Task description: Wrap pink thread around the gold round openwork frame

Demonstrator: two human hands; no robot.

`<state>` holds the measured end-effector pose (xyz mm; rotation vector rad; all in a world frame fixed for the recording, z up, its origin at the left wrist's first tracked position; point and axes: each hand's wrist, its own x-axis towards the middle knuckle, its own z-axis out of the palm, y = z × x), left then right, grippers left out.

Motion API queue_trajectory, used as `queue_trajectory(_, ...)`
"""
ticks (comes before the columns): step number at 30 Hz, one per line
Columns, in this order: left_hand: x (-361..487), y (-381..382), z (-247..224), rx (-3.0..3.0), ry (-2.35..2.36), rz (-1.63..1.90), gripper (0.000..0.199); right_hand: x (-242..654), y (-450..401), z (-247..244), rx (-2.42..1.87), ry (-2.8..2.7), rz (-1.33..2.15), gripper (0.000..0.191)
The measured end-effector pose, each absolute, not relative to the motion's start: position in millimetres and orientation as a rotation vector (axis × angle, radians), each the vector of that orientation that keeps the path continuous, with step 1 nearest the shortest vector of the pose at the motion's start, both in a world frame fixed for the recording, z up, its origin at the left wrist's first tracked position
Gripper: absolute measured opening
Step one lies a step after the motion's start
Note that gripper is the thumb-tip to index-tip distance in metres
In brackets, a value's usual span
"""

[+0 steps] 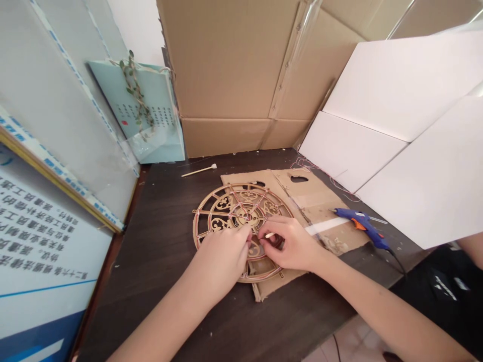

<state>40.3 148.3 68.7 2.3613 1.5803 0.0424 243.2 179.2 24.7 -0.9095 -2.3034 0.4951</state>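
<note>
A round openwork wooden frame [207,197], patterned with scrolls and lined with red and white thread, lies partly on a flat piece of cardboard [320,193]. My left hand [226,251] is closed over its near left part, fingertips bent down by the centre. What those fingers hold, if anything, is hidden. Across from it, my right hand [289,244] pinches a short pale stick [269,235] between thumb and fingers, just above the frame's right half. The fingertips of both hands are close together but apart.
A blue glue gun [364,226] with an orange trigger rests on the cardboard's right side, its cord trailing off the table. A thin stick with a white tip [199,170] lies behind. Tall cardboard [234,65], white panels [381,95] and a light blue bag [158,130] surround the dark table [158,241].
</note>
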Motion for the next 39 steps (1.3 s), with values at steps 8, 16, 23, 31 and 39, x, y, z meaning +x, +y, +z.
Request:
queue_trajectory(8,39,148,66,2.356,1.574,0.061,0.017,243,179,32,-0.895,-2.221,0.44,0.021)
queue_trajectory(16,40,150,66,2.347,1.562,0.1,0.016,247,179,31,-1.109,-1.815,0.634,0.056)
queue_trajectory(23,39,150,65,2.354,1.573,0.079,0.017,241,178,30,-1.072,-1.936,0.714,0.05)
queue_trajectory(31,38,150,64,2.364,1.579,0.087,0.018,241,178,29,-1.053,-1.993,0.616,0.048)
queue_trajectory(39,39,149,68,2.335,1.573,0.066,0.017,242,177,25,-1.004,-2.06,0.481,0.047)
